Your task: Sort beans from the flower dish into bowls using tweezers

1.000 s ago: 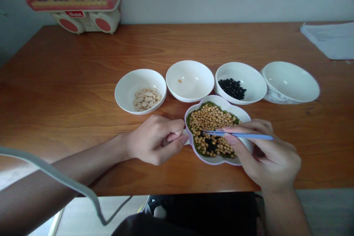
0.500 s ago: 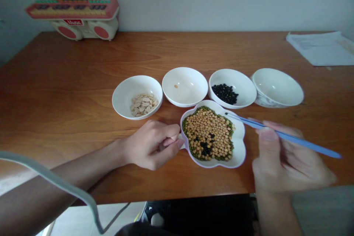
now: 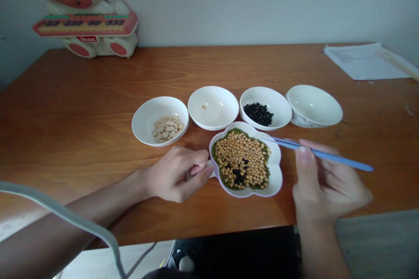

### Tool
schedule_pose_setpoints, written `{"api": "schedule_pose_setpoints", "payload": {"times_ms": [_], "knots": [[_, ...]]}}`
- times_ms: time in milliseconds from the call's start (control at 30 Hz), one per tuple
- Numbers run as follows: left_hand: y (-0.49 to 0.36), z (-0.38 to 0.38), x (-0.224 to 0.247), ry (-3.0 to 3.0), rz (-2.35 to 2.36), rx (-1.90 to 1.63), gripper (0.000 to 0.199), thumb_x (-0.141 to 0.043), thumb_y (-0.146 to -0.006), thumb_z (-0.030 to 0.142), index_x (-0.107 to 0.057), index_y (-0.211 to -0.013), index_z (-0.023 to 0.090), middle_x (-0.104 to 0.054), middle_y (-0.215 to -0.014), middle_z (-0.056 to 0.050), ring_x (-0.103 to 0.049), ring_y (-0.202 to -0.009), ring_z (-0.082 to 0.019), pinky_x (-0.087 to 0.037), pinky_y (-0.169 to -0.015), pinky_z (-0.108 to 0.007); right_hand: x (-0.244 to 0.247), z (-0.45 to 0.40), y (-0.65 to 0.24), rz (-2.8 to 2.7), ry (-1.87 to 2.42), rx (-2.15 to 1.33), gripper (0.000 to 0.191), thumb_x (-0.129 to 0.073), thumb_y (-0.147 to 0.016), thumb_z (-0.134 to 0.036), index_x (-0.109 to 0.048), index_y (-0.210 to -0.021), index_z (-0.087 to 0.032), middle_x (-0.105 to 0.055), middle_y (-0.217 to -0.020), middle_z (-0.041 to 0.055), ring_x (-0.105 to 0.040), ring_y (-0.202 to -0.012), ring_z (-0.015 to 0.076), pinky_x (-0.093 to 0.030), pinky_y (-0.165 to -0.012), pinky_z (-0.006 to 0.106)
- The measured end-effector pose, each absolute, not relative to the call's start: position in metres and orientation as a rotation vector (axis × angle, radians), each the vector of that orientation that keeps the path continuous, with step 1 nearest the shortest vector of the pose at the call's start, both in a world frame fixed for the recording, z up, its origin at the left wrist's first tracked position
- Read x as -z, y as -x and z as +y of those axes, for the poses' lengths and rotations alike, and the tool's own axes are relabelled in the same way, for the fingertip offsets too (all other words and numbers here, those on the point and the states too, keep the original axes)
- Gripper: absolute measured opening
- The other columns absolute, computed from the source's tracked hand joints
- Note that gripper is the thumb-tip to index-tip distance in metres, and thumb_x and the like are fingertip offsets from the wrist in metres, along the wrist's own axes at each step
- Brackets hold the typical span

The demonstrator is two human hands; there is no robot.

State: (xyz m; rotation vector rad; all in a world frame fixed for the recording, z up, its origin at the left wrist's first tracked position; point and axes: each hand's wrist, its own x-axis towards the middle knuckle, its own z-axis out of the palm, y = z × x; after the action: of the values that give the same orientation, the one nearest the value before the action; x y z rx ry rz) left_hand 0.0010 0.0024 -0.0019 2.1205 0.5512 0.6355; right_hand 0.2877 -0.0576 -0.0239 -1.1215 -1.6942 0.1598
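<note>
My left hand (image 3: 175, 174) grips the small handle of a white flower-shaped dish (image 3: 277, 174) with a lilac rim. The dish holds yellow split peas (image 3: 242, 157), a border of green mung beans (image 3: 220, 163) and a few black beans (image 3: 239, 176). My right hand (image 3: 327, 185), blurred, is just right of the dish and holds a pair of blue chopsticks (image 3: 322, 153). Their tips point left, above the dish's right rim. Behind the dish stand a white bowl (image 3: 144, 124) of peanut halves (image 3: 165, 129) and a white bowl (image 3: 265, 100) of black beans (image 3: 258, 114).
Between those bowls, a white bowl (image 3: 212, 115) holds one small grain. A fourth white bowl (image 3: 314, 105) with a marbled outside stands tilted to the right. Papers (image 3: 365, 62) lie at the back right of the wooden table (image 3: 81, 96), and a toy keyboard (image 3: 85, 25) stands behind it. A cable crosses my left forearm.
My right hand has lifted the chopsticks out of the dish and moved right. My left hand stays on the handle. The view has tilted up, so the table sits lower.
</note>
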Motion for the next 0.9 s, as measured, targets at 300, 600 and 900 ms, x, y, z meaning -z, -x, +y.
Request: {"api": "schedule_pose_setpoints", "payload": {"times_ms": [300, 600, 900], "knots": [[-0.001, 0.002, 0.004, -2.139, 0.537, -0.655, 0.033, -0.054, -0.096, 0.014, -0.031, -0.075, 0.024, -0.035, -0.061, 0.009, -0.031, -0.05, -0.008, -0.026, -0.05, -0.025, 0.01, -0.058, -0.272, -1.853, 1.03, -0.168, 0.029, -0.078, -0.081, -0.01, -0.077, -0.105, -0.026, -0.081, -0.086, 0.0014, -0.073, -0.073, 0.0197, -0.059, -0.067, 0.037], [-0.002, 0.002, 0.002, -2.139, 0.543, -0.676, 0.034, -0.054, -0.097, 0.014, -0.03, -0.074, 0.024, -0.035, -0.06, 0.009, -0.031, -0.049, -0.008, -0.025, -0.049, -0.025, 0.01, -0.057, -0.27, -1.928, 1.006, -0.162, 0.034, -0.076, -0.081, -0.004, -0.075, -0.108, -0.026, -0.081, -0.088, 0.0006, -0.072, -0.073, 0.0192, -0.057, -0.07, 0.039], [-0.001, 0.002, 0.003, -2.13, 0.539, -0.663, 0.034, -0.055, -0.096, 0.014, -0.03, -0.075, 0.024, -0.035, -0.06, 0.009, -0.03, -0.049, -0.007, -0.025, -0.049, -0.025, 0.009, -0.056, -0.269, -1.952, 0.983, -0.167, 0.037, -0.076, -0.08, -0.002, -0.075, -0.109, -0.025, -0.082, -0.091, -0.0001, -0.073, -0.074, 0.0178, -0.057, -0.071, 0.037]]}}
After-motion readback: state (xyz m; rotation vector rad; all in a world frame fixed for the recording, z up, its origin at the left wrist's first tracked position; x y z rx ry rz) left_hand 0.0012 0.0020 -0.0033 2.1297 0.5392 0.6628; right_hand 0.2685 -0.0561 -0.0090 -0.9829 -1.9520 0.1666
